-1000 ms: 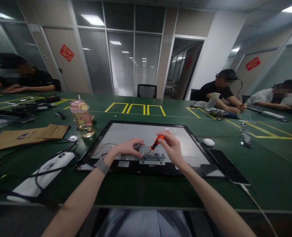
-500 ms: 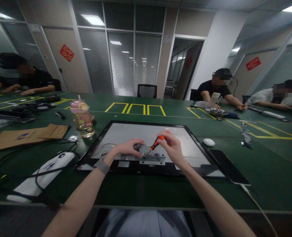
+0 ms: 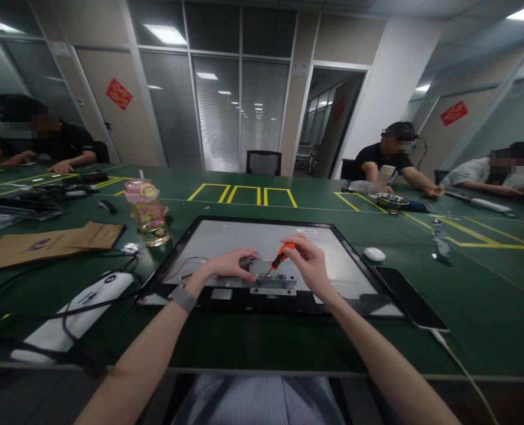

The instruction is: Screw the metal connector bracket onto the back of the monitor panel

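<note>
An orange-and-black screwdriver is pinched in the fingers of my right hand. It tilts, with its thin shaft pointing down and left to a small metal bracket with ports along it. My left hand is curled at the left end of the bracket, thumb against it, fingers behind. What lies under those fingers is partly hidden. The bracket sits near the front edge of a flat display panel, grey-backed with a black frame. Thin wires run across the panel left of my hand.
Left of the panel are a pink-lidded bottle, a white power strip with black cables, and a brown paper envelope. To the right lie a white oval case and a phone on a cable. Several people sit across the table.
Both hands stay almost in place. The screwdriver's tip still points to the bracket, and its handle has shifted only very slightly.
</note>
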A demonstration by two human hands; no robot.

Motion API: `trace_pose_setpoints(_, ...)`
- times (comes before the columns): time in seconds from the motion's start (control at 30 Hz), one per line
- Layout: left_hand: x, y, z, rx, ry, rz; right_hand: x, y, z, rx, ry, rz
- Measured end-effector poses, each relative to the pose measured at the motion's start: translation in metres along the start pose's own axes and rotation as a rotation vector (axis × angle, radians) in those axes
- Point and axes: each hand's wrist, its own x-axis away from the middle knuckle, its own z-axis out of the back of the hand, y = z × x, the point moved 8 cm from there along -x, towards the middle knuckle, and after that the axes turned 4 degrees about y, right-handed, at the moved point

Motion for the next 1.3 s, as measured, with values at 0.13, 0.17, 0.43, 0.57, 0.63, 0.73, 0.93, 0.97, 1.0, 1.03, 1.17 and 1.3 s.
trace_pose_setpoints(0.13,0.000,-0.003,0.000,0.014,0.009,0.005,0.001,-0.007,-0.007,-0.040,-0.106,-0.022)
trace_pose_setpoints(0.17,-0.001,-0.004,0.000,0.017,0.012,0.006,0.002,-0.007,-0.008,-0.053,-0.126,-0.035)
trace_pose_setpoints(0.43,0.000,0.000,0.000,0.004,0.003,0.009,0.002,-0.001,-0.005,-0.003,-0.037,0.012)
trace_pose_setpoints(0.57,0.001,0.001,0.001,0.003,0.007,0.007,0.001,-0.006,-0.005,-0.018,-0.038,0.029)
trace_pose_setpoints(0.63,0.001,0.001,0.000,0.003,0.004,0.012,0.001,-0.005,-0.005,-0.041,-0.063,0.002)
trace_pose_setpoints(0.73,0.001,-0.001,0.001,0.002,0.007,0.020,0.000,0.000,-0.009,-0.118,-0.130,-0.053)
trace_pose_setpoints(0.93,0.000,0.000,0.000,-0.009,0.001,0.009,-0.001,0.012,-0.006,-0.220,-0.090,-0.092)
trace_pose_setpoints(0.97,0.000,0.000,0.000,-0.011,0.001,0.006,0.000,0.013,-0.007,-0.239,-0.100,-0.108)
trace_pose_setpoints(1.0,0.000,0.000,0.000,-0.012,0.000,0.006,0.000,0.015,-0.009,-0.266,-0.113,-0.135)
trace_pose_setpoints(1.03,0.000,0.000,0.000,-0.011,-0.003,0.007,0.001,0.016,-0.010,-0.294,-0.125,-0.168)
trace_pose_setpoints(1.17,-0.001,-0.004,0.000,-0.004,-0.005,0.013,0.002,0.018,-0.014,-0.379,-0.139,-0.243)
trace_pose_setpoints(1.3,-0.002,-0.004,-0.001,-0.001,0.003,-0.004,0.001,0.018,-0.014,-0.390,-0.129,-0.216)
